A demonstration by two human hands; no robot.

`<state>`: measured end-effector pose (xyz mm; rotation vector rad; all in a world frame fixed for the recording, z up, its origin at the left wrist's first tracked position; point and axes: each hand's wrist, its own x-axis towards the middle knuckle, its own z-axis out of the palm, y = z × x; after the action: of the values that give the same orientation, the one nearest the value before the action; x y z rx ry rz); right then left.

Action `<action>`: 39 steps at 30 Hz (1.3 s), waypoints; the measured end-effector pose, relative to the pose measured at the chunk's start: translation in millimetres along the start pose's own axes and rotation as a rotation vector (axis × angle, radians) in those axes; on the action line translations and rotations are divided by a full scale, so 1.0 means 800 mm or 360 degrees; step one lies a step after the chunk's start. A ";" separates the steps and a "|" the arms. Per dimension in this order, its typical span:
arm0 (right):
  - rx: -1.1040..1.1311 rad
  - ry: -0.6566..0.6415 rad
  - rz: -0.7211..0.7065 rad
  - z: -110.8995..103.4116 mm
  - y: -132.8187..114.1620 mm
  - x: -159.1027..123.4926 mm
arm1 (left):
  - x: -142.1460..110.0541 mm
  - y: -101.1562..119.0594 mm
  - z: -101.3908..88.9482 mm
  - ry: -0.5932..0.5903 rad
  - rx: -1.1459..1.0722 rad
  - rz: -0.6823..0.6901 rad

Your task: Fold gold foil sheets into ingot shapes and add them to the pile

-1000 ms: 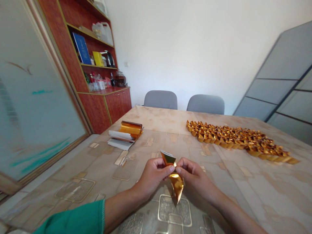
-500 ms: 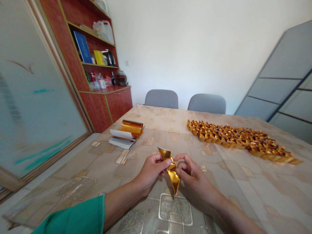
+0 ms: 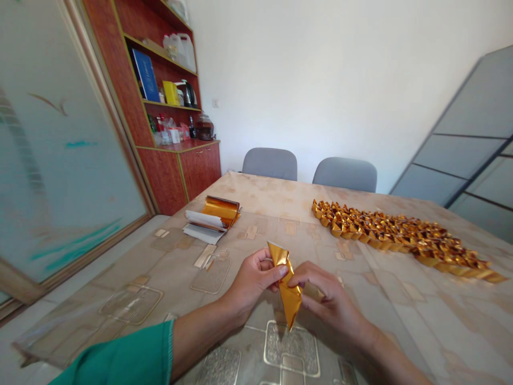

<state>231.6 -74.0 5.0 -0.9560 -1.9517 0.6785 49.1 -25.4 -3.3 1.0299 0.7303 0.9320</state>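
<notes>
Foil piece, gold, one: near side of the table, between the hands, long and pointed at its lower end; I cannot tell whether that tip touches the tabletop.
Left hand: thumb and fingers pinched on the piece's upper middle.
Right hand: loosely curled, thumb and forefinger a little apart, at the right edge of the lower part; how firm the grip, I cannot tell.
Change noted: the right forefinger, raised off half a second ago, is now down on the foil, and the lower part shows broader. I judge shaping still under way.
Gold-and-white sheets, stacked: far left.
Folded gold pieces, in rows: far right.
</notes>
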 end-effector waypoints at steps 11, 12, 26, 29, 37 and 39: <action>-0.0277 -0.0040 -0.0250 -0.017 0.010 -0.001 | -0.002 0.005 0.001 -0.0011 -0.0141 -0.0051; -0.0272 -0.0086 -0.0236 -0.016 0.011 -0.002 | -0.001 0.005 0.001 0.0013 -0.0110 -0.0019; -0.0057 -0.0032 -0.0284 -0.013 0.014 0.002 | -0.001 0.008 0.001 0.0107 -0.0042 0.0101; -0.0310 -0.0068 -0.0423 -0.018 0.018 0.001 | 0.001 0.010 -0.002 0.0110 -0.0087 0.0022; -0.0274 -0.0174 -0.0377 -0.019 0.015 0.000 | -0.001 0.015 -0.002 0.0039 0.0060 0.0083; -0.0293 -0.0216 -0.0389 -0.021 0.014 0.001 | -0.001 0.014 -0.002 0.0024 0.0094 0.0085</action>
<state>249.8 -65.2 5.6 -0.7776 -2.2362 0.4391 43.8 -23.1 6.5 1.0994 0.7499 0.9699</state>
